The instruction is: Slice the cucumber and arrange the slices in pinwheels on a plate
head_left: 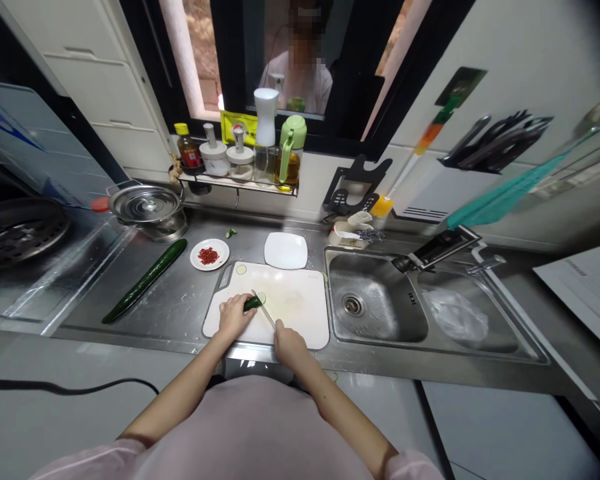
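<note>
My left hand (234, 316) is closed on a short piece of cucumber (253, 303), pressing it against the white cutting board (300, 320). In my right hand (289, 343) is the handle of a knife (266, 312), whose blade lies at the cut end of that piece. A pale round cucumber slice (261, 298) shows just beyond the blade. Another slice (241, 269) lies at the board's far left corner. To the left of the board, a long whole cucumber (147, 280) rests on the steel counter.
Behind the board stand a white square plate (286, 251) and a small plate (221, 245) of chopped red pieces. A lidded steel pot (155, 210) is at the back left. The steel sink (380, 320) adjoins the board's right side. Seasoning jars fill a wall rack (240, 183).
</note>
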Tool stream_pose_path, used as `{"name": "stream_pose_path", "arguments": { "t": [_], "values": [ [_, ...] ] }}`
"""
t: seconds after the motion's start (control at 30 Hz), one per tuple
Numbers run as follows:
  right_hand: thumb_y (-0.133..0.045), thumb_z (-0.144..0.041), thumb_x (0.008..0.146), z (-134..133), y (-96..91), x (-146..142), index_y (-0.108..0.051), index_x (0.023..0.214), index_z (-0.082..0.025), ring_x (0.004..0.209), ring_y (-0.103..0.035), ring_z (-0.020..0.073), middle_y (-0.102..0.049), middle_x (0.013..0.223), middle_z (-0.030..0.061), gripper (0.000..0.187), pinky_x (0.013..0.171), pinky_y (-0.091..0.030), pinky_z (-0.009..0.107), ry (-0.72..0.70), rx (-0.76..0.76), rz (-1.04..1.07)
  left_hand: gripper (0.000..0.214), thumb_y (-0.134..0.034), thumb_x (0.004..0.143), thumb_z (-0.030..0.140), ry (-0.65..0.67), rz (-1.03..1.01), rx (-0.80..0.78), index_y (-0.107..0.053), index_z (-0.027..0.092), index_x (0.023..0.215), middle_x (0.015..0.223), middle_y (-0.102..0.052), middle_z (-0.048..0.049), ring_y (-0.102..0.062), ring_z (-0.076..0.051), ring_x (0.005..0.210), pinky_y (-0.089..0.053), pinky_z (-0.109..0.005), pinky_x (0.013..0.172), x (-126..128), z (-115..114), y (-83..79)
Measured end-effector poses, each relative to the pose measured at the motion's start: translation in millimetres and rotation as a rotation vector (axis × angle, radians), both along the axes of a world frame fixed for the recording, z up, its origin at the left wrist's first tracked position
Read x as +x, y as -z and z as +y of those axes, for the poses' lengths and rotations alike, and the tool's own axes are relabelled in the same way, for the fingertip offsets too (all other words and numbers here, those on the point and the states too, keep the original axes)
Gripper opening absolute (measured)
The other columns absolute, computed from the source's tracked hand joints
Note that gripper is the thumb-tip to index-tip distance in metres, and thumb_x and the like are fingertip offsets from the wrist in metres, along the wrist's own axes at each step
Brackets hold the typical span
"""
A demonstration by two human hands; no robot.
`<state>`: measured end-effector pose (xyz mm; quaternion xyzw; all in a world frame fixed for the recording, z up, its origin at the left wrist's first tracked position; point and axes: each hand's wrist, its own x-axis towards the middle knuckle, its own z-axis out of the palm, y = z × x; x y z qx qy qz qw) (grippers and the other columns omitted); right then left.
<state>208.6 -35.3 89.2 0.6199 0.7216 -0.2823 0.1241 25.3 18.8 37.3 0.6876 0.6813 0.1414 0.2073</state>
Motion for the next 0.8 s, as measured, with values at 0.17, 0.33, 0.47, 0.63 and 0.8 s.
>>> {"name": "stream_pose_path", "arguments": {
  "t": [0.17,0.33,0.47,0.63,0.8],
  "values": [
    [-0.033,-0.017,0.092,-8,-3.2,11,-0.044,0.116,-0.017,0.087,-0.065,0.0244,-0.068,0.096,0.0142,0.026,0.065,-0.038,0.029,-0.001,-0.034,-0.01,0.036,-0.059,0.081,0.038,0.008,-0.009,0.009,-0.061,0.026,0.114,0.111,-0.067,-0.0078,-0.056,-0.028,0.105,-0.034,-0.041,0.09,0,-1,-1.0],
    [-0.032,-0.018,0.093,9,-1.7,0,-0.045,0.113,-0.017,0.083,-0.064,0.0218,-0.068,0.096,0.0126,0.023,0.063,-0.035,0.028,-0.014,0.02,0.061,0.035,-0.06,0.08,0.037,0.014,-0.003,-0.01,-0.061,0.026,0.114,0.111,-0.067,-0.0083,-0.055,-0.028,0.106,-0.033,-0.042,0.092,-1,-2,-1.7],
    [-0.032,-0.024,0.095,15,-4.1,3,-0.047,0.111,-0.018,0.084,-0.063,0.0208,-0.068,0.096,0.0109,0.022,0.064,-0.033,0.027,-0.005,0.05,0.114,0.042,-0.062,0.078,0.044,-0.009,-0.004,-0.004,-0.059,0.026,0.115,0.114,-0.066,-0.0086,-0.055,-0.028,0.106,-0.033,-0.043,0.091,-1,-3,-3.7],
    [-0.031,-0.032,0.098,8,-7.1,33,-0.047,0.114,-0.02,0.085,-0.062,0.0189,-0.068,0.095,0.0077,0.025,0.064,-0.03,0.025,0.128,0.115,0.149,0.044,-0.055,0.081,0.051,-0.038,-0.009,0.029,-0.06,0.025,0.117,0.114,-0.065,-0.0091,-0.054,-0.029,0.106,-0.033,-0.044,0.091,4,6,-7.7],
    [-0.033,-0.029,0.097,4,-0.6,63,-0.049,0.111,-0.019,0.087,-0.062,0.0178,-0.069,0.096,0.008,0.023,0.066,-0.031,0.023,0.3,0.133,0.13,0.036,-0.053,0.082,0.045,0.014,0.065,0.002,-0.065,0.024,0.109,0.11,-0.064,-0.0115,-0.052,-0.031,0.105,-0.03,-0.046,0.091,24,25,-11.9]
  ]
}}
